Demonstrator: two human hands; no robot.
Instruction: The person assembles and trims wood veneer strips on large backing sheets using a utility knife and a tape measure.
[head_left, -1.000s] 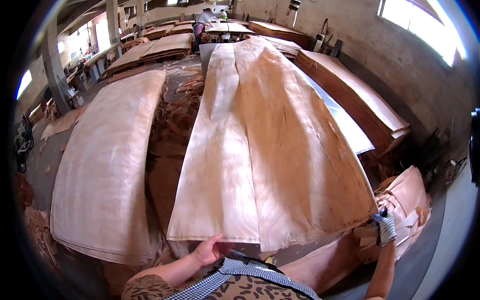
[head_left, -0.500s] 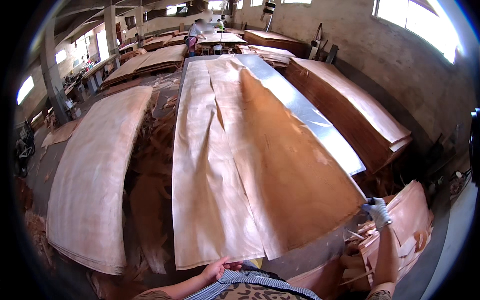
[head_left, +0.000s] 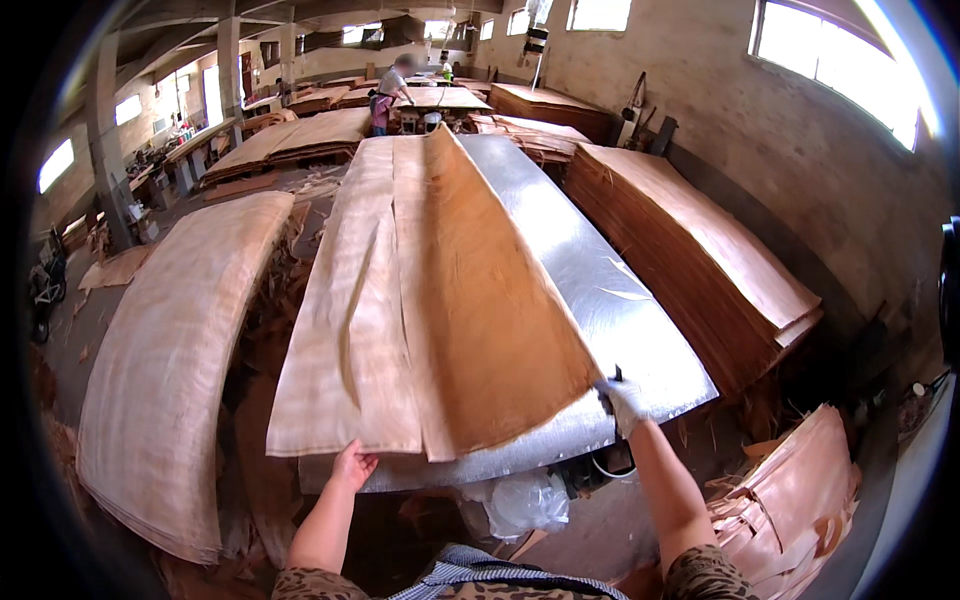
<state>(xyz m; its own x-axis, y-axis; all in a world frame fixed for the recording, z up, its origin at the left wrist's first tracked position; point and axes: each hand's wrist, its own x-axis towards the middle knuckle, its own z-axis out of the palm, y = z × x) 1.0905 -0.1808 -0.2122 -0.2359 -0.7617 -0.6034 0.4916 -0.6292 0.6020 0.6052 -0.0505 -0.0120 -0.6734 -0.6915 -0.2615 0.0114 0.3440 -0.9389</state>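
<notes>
A long pale wood veneer sheet (head_left: 335,330) lies over the metal-topped table (head_left: 640,345), with a lengthwise ripple in it. Along its right side, past a narrow split, runs a browner veneer sheet (head_left: 500,320); whether the two are joined I cannot tell. My bare left hand (head_left: 354,466) pinches the near edge of the pale sheet, thumb on top. The near right corner of the brown sheet is gripped in my gloved right hand (head_left: 624,402). Something dark shows at that hand's fingers, too small to name.
Veneer stacks stand left (head_left: 180,350) and right (head_left: 690,240) of the table. Torn scraps (head_left: 790,490) lie at the lower right. A clear plastic bag (head_left: 527,503) hangs under the near table edge. Another person (head_left: 390,95) works at a table farther back.
Both hands have moved forward and left with the sheets. The veneer has shifted left, baring more metal tabletop on the right and at the near edge.
</notes>
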